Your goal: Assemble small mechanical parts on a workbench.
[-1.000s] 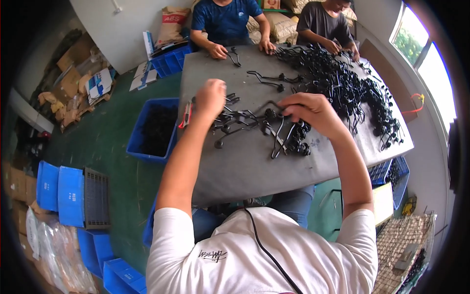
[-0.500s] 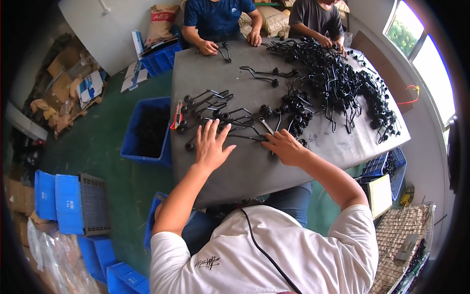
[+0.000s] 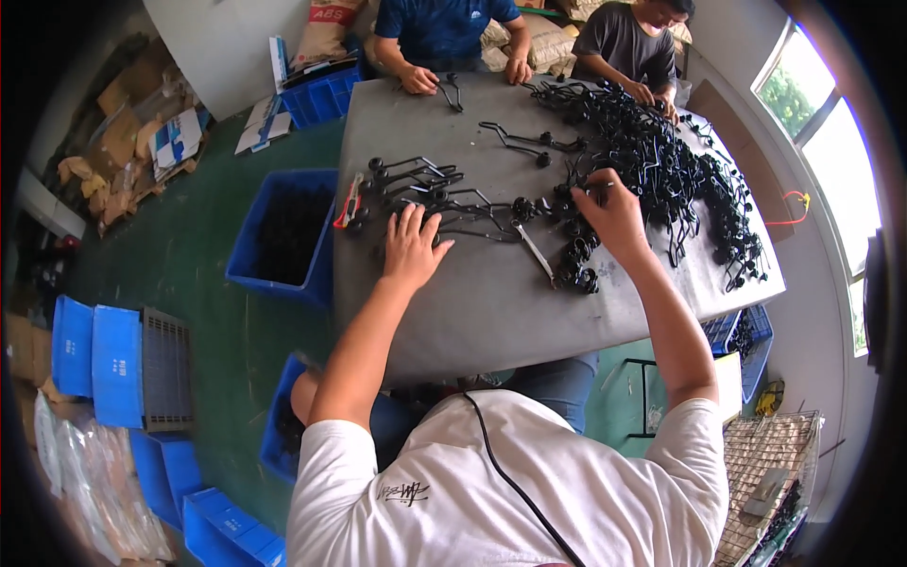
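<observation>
My left hand (image 3: 412, 248) lies with fingers spread over the near end of a row of black bent rods (image 3: 416, 172) with round knobs on their ends. Farther right, my right hand (image 3: 612, 213) is closed at the edge of a heap of small black parts (image 3: 578, 248); what its fingers grip is hidden. Between the hands, a slim silver tool (image 3: 536, 253) rests on the grey table (image 3: 453, 321). A red utility knife (image 3: 350, 200) lies at the table's left edge, beside the rods.
A large tangle of black rods (image 3: 661, 161) covers the table's far right. Two people sit across the table, one holding a bent rod (image 3: 453, 93). A blue bin (image 3: 248, 236) with dark contents stands left of the table. More blue crates (image 3: 118, 364) stand at lower left.
My right hand has left the silver tool and moved forward and right to the small parts. My left hand stays on the rods. The whole view has shifted slightly.
</observation>
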A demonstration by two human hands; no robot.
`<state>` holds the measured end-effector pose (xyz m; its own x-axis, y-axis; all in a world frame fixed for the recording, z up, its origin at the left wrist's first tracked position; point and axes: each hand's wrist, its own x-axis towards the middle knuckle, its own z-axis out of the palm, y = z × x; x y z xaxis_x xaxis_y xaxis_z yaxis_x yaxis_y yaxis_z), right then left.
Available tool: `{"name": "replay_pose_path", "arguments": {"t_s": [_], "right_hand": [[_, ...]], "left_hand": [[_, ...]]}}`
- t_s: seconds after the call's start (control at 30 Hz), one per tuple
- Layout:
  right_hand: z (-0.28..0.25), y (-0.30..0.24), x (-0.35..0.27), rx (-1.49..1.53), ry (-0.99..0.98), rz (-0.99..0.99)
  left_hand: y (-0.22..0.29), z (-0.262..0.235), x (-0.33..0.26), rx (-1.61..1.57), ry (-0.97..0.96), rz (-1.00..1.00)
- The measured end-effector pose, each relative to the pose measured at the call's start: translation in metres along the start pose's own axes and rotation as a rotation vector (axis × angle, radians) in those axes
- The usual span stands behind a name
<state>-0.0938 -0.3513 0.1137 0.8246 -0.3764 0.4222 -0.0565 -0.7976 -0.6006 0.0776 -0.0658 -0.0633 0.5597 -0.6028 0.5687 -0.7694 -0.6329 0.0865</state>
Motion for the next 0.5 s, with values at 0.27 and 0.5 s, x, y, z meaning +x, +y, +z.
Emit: {"name": "replay_pose_path", "arguments": {"t_s": [0.27,0.5], "right_hand": [[0.088,0.033,-0.081,1.266,-0.43,0.796],[0.08,0.038,-0.131,0.091,-0.196,0.188]], "left_hand": [[-0.006,-0.01,0.016,-0.204,0.056,-0.048],[0.073,-0.081,-0.042,-0.53,-0.178,0.117]]}}
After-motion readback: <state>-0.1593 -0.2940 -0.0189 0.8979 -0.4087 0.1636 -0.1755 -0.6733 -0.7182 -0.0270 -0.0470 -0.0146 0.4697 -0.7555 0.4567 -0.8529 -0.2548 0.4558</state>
